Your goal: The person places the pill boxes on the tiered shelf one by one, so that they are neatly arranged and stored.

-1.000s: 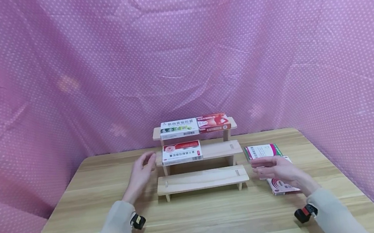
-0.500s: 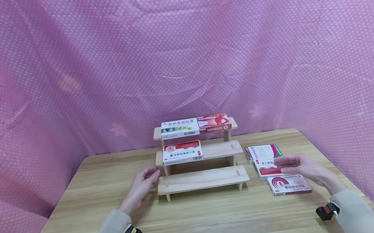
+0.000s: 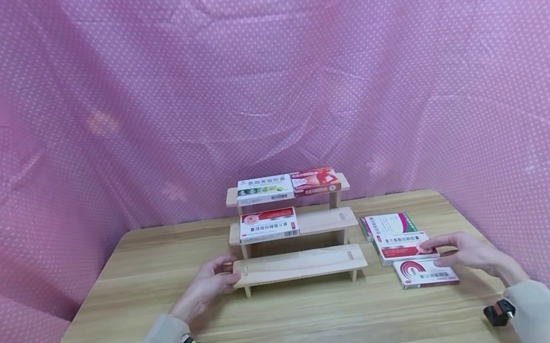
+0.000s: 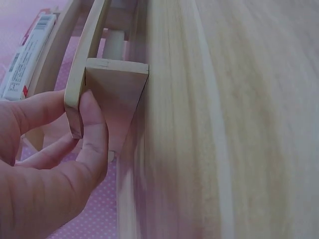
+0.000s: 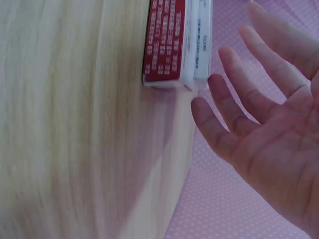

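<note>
My left hand (image 3: 206, 287) is at the left end of the lowest step of a three-tier wooden display stand (image 3: 296, 264). In the left wrist view its thumb and fingers (image 4: 92, 149) pinch the end of that board (image 4: 75, 94). Over on the right, my right hand (image 3: 467, 254) hovers with loosely spread fingers above the right ends of two medicine boxes, a red-and-white one (image 3: 398, 248) and a white one with maroon arcs (image 3: 426, 272). The right wrist view has the fingers (image 5: 244, 112) extended beside a box (image 5: 167, 45), holding nothing.
A green-and-white medicine box (image 3: 388, 224) lies behind those two. The top tier bears a white-green box (image 3: 264, 189) and a red box (image 3: 315, 181). A red-and-white box (image 3: 268, 224) sits at the left of the middle tier. Pink dotted cloth (image 3: 261, 78) surrounds the wooden table (image 3: 299, 334).
My left hand has come down from beside the middle tier and taken hold of the bottom board's end. My right hand has moved right across the boxes, uncovering more of them.
</note>
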`<state>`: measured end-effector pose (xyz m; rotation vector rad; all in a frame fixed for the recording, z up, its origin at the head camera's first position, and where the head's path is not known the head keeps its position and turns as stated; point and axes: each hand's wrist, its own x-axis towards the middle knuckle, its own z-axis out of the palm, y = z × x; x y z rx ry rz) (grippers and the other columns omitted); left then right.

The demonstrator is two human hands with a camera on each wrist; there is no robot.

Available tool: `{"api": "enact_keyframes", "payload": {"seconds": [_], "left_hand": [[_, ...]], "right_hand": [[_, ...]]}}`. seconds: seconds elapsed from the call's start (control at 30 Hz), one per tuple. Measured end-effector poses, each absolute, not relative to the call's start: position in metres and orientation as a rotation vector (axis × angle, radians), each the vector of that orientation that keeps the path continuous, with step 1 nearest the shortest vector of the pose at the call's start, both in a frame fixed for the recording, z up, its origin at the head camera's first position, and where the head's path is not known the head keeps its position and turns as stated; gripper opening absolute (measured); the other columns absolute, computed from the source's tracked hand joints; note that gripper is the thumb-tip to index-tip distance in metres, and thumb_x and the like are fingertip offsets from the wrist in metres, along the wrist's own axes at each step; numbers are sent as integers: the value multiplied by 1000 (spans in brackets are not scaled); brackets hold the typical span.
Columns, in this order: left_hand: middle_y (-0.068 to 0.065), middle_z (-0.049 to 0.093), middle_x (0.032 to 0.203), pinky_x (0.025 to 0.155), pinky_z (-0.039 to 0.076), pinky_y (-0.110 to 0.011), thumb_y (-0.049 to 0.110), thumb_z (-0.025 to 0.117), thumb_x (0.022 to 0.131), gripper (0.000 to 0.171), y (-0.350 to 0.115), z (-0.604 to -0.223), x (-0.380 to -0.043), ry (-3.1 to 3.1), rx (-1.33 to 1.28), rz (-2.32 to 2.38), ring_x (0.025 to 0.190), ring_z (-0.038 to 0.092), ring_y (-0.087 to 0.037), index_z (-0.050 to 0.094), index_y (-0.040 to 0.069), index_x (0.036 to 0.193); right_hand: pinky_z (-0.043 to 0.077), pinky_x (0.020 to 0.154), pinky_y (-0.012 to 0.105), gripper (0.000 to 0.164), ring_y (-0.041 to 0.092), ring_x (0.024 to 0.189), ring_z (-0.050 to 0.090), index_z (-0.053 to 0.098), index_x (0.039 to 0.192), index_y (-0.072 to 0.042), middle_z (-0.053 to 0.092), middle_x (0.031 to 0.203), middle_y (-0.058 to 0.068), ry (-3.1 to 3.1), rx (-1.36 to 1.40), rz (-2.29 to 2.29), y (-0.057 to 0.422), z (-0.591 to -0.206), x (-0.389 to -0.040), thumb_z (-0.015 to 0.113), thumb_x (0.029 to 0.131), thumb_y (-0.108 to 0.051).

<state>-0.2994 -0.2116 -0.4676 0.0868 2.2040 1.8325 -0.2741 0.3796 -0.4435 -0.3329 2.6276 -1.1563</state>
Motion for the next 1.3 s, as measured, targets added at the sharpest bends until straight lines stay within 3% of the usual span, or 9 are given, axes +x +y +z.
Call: {"api": "enact_keyframes", "payload": {"seconds": [0.3,0.73,0.9,1.0,1.1,1.3], "left_hand": [[-23,55,123,83,60,-37,-2,66,87,62,-211,-467,-300,2228,104,1810,93,64,-22,40,-5,143],[-24,55,122,83,60,-37,-2,65,86,61,-212,-466,-298,2203,125,1818,92,64,-23,40,-6,142],[-26,53,124,85,60,-38,-2,65,87,61,-210,-465,-297,2213,131,1814,94,64,-23,39,-7,142],[-26,52,124,85,60,-38,-2,65,87,62,-210,-465,-297,2211,107,1813,94,64,-23,38,-7,143],[-27,52,125,86,60,-39,-3,64,88,62,-211,-465,-296,2198,106,1822,94,64,-23,38,-7,143],[-28,52,126,87,59,-41,-2,64,88,61,-211,-464,-295,2187,143,1828,95,64,-24,37,-7,143]], "right_hand": [[38,100,67,47,50,132,39,66,126,-7,52,140,25,2630,-324,-1096,386,-444,-271,76,82,-20],[36,101,70,46,55,131,37,65,125,-3,47,141,32,2589,-414,-1120,391,-446,-265,75,82,-17],[40,101,66,45,51,128,44,67,121,-4,51,138,29,2575,-377,-1113,391,-448,-263,77,80,-19],[44,100,58,45,46,127,47,68,119,-7,54,136,25,2566,-353,-1090,391,-449,-261,79,78,-21],[46,98,52,48,43,126,47,67,121,-10,53,137,24,2557,-366,-1065,392,-450,-259,80,76,-22],[49,96,54,63,48,122,50,60,130,-11,40,142,35,2551,-468,-1005,391,-452,-252,82,72,-21]]}}
